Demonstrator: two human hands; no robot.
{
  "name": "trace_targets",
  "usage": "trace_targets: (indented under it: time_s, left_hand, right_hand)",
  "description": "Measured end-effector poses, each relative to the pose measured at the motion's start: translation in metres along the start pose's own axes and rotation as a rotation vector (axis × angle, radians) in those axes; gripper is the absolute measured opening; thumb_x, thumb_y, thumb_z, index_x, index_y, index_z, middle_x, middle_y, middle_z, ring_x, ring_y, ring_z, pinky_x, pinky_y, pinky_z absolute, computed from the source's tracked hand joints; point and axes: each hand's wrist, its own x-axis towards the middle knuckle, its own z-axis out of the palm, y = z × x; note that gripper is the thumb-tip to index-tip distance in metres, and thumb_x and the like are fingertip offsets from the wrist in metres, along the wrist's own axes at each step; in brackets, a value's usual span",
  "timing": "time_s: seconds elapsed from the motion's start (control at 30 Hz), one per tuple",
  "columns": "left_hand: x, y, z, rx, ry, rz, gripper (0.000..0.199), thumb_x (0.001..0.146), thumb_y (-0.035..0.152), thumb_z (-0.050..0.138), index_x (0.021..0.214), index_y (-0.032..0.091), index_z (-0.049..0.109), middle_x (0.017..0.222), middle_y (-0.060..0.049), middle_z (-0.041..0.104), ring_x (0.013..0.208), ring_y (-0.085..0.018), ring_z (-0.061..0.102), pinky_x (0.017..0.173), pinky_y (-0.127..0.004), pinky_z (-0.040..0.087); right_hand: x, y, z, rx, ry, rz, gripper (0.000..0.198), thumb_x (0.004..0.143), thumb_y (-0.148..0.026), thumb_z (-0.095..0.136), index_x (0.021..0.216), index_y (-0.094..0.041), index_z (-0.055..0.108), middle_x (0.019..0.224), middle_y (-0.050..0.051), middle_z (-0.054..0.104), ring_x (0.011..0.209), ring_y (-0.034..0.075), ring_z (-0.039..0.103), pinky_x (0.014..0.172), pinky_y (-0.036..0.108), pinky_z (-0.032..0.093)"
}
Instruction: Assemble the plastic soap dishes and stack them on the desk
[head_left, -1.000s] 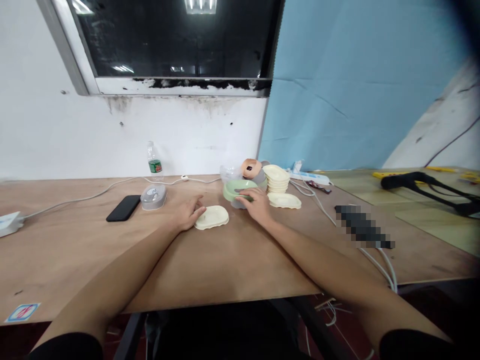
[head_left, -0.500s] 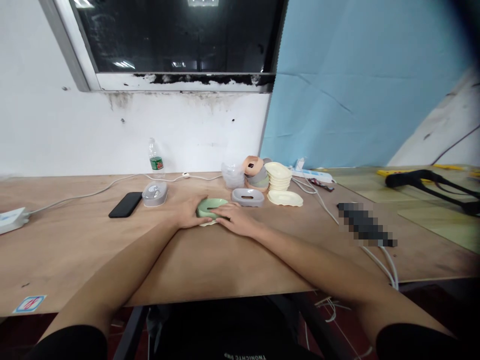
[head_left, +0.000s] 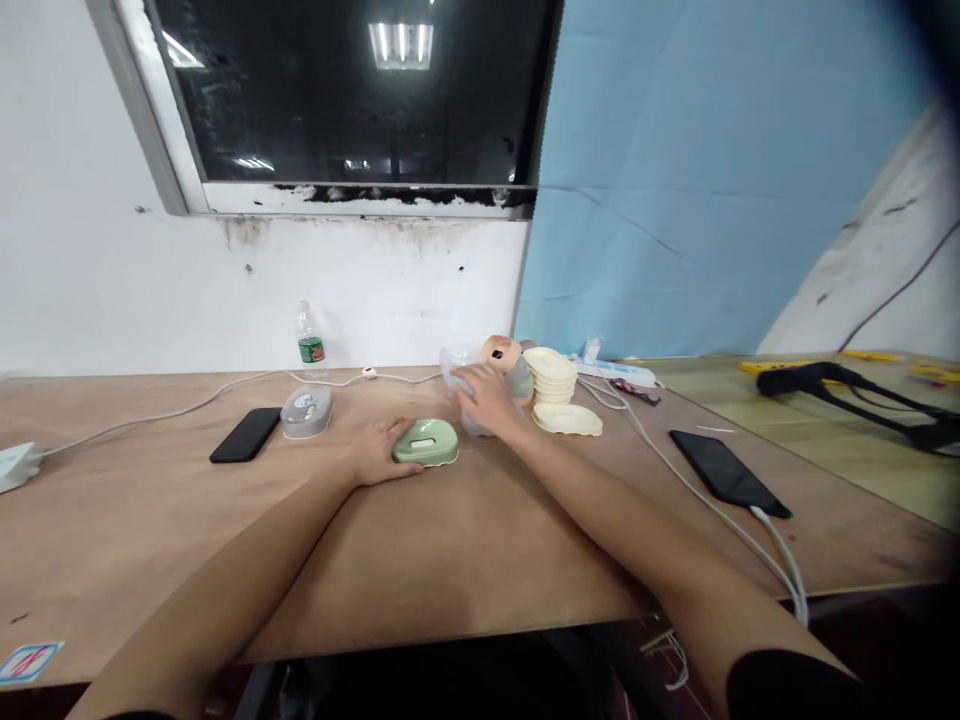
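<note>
A pale green oval dish with a slot in its middle (head_left: 426,443) rests on the table, with a thin cream edge showing under it. My left hand (head_left: 377,452) curls around its left side, thumb along the front. Farther right, my right hand (head_left: 486,398) reaches over a grey oval piece, its fingers stretched at a stack of clear plastic covers (head_left: 454,360). Whether the fingertips grip a cover is hidden. The grey piece (head_left: 472,427) is mostly behind that hand. Just beyond stand cream trays in a stack (head_left: 553,375), and a single cream tray (head_left: 568,419) lies in front.
An orange piece (head_left: 500,352) tops a pile at the back. On the left are a grey covered dish (head_left: 307,412), a black phone (head_left: 246,435) and a bottle (head_left: 310,347). Another phone (head_left: 729,472) with a white cable lies right, near a power strip (head_left: 619,373).
My right hand has left the green dish and moved right and away to the clear covers. My left hand stays on the dish. The camera view has tilted up a little.
</note>
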Motion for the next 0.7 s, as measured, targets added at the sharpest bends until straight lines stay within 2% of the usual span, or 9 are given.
trace_targets:
  time_s: [0.07,0.17,0.27,0.33,0.43,0.57,0.63,0.7]
  left_hand:
    - [0.000,-0.002,0.000,0.016,0.004,-0.018,0.085,0.081,0.068,0.053,0.148,0.019,0.035,0.147,-0.014,0.043,0.130,-0.035,0.045,0.108,-0.046,0.036]
    - [-0.001,-0.003,0.000,0.041,-0.018,-0.051,0.086,0.082,0.068,0.052,0.150,0.019,0.031,0.153,-0.015,0.034,0.135,-0.037,0.040,0.110,-0.049,0.033]
    - [-0.002,-0.003,0.000,0.036,-0.039,-0.076,0.089,0.080,0.071,0.051,0.150,0.019,0.030,0.155,-0.016,0.030,0.136,-0.037,0.039,0.110,-0.051,0.032]
    - [-0.002,-0.002,0.001,0.022,-0.016,-0.077,0.087,0.081,0.072,0.050,0.149,0.020,0.031,0.154,-0.016,0.032,0.136,-0.036,0.038,0.110,-0.051,0.031]
    - [-0.002,-0.003,0.004,-0.008,0.087,-0.082,0.081,0.085,0.069,0.047,0.148,0.021,0.032,0.153,-0.014,0.036,0.138,-0.034,0.037,0.112,-0.049,0.029]
    - [-0.001,-0.007,0.007,-0.103,0.302,-0.166,0.075,0.092,0.059,0.040,0.152,0.017,0.019,0.149,-0.015,0.040,0.133,-0.030,0.044,0.110,-0.047,0.032]
    - [-0.001,-0.008,0.005,-0.152,0.381,-0.178,0.073,0.094,0.055,0.039,0.152,0.015,0.016,0.144,-0.016,0.046,0.126,-0.028,0.051,0.108,-0.045,0.035]
    - [-0.002,-0.008,0.001,-0.157,0.434,-0.188,0.068,0.095,0.053,0.038,0.150,0.015,0.024,0.136,-0.014,0.055,0.118,-0.026,0.056,0.104,-0.042,0.038]
  right_hand:
    - [0.019,0.023,0.003,-0.127,0.004,0.068,0.040,0.093,-0.032,0.047,0.128,-0.015,0.057,0.126,0.014,0.062,0.117,0.030,0.050,0.103,0.045,0.030]
    - [0.034,0.046,0.011,-0.260,-0.071,0.088,0.039,0.091,-0.026,0.048,0.128,-0.014,0.057,0.121,0.017,0.064,0.116,0.032,0.051,0.105,0.050,0.025]
    - [0.037,0.055,0.014,-0.260,-0.106,0.066,0.035,0.090,-0.019,0.046,0.121,-0.015,0.062,0.111,0.015,0.067,0.110,0.030,0.054,0.103,0.048,0.026]
    - [0.037,0.053,0.012,-0.198,-0.067,0.061,0.035,0.091,-0.018,0.043,0.119,-0.015,0.063,0.108,0.014,0.067,0.107,0.029,0.055,0.099,0.045,0.031]
    - [0.031,0.038,0.003,-0.059,0.066,0.046,0.036,0.093,-0.021,0.038,0.118,-0.015,0.062,0.106,0.014,0.065,0.104,0.028,0.054,0.095,0.043,0.037]
    - [0.001,-0.003,0.000,0.208,0.226,0.046,0.033,0.093,-0.031,0.043,0.120,-0.019,0.057,0.104,0.011,0.062,0.103,0.026,0.055,0.096,0.043,0.042]
    - [-0.019,-0.025,0.006,0.366,0.233,0.071,0.035,0.092,-0.037,0.048,0.122,-0.021,0.053,0.103,0.009,0.061,0.098,0.024,0.058,0.092,0.040,0.046]
    - [-0.035,-0.041,0.016,0.511,0.197,0.105,0.037,0.092,-0.042,0.048,0.123,-0.022,0.050,0.102,0.008,0.061,0.095,0.021,0.059,0.087,0.036,0.049]
